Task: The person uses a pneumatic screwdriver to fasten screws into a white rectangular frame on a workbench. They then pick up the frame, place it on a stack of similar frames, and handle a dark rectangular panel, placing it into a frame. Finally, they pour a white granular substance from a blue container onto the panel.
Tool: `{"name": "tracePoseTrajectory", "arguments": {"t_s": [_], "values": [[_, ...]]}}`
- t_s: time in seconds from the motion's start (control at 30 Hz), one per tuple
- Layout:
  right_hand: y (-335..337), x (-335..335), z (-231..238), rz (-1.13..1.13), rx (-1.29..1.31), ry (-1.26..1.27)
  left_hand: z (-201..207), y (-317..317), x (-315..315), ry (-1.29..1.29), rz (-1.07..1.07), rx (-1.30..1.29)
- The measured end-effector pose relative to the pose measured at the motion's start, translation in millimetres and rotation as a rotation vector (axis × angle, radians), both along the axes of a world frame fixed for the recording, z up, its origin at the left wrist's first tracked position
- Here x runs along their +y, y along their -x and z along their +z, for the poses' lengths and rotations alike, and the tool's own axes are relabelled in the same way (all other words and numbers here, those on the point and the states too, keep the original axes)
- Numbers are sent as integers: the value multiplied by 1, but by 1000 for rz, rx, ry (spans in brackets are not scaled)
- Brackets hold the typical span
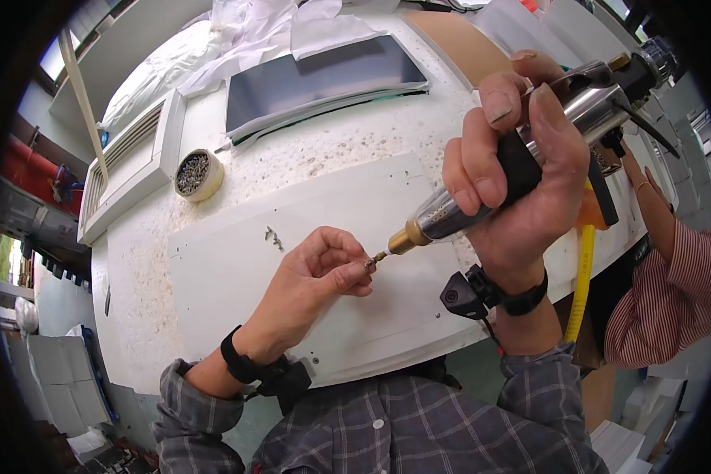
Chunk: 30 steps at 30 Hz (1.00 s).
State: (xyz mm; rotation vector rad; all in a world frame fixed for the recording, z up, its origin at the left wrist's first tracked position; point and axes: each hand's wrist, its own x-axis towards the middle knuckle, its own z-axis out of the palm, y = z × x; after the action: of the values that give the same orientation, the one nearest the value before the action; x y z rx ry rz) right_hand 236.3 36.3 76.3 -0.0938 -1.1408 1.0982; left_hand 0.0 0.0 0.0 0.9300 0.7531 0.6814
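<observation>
Leftward, we note a round tub (214,186) of metal screws (192,173), then loose screws (277,242) on a smooth white panel (229,284). Above it our left hand (316,272), closed to a pinch, holds a small screw (369,263) at the tip (381,257) of a shiny, tubular screwdriver (444,215); our right hand (521,182) wraps its black grip (520,164).

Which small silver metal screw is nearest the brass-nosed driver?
The screw pinched in the left hand; others lie on the flat white panel or in the round beige tub.
</observation>
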Motion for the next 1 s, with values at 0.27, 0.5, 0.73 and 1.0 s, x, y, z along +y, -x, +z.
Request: {"name": "tracePoseTrajectory", "arguments": {"t_s": [0.27, 0.5, 0.73, 1.0], "values": [[21, 15, 28, -255, -157, 170, 15, -24, 27, -479, 36, 346], [22, 57, 13, -254, -330, 78, 0, -49, 67, -687, -5, 536], [19, 73, -5, -315, -361, 67, -4, -56, 75, -726, -22, 578], [20, 75, -6, -263, -323, 124, -1, -53, 74, -669, -30, 569]]}}
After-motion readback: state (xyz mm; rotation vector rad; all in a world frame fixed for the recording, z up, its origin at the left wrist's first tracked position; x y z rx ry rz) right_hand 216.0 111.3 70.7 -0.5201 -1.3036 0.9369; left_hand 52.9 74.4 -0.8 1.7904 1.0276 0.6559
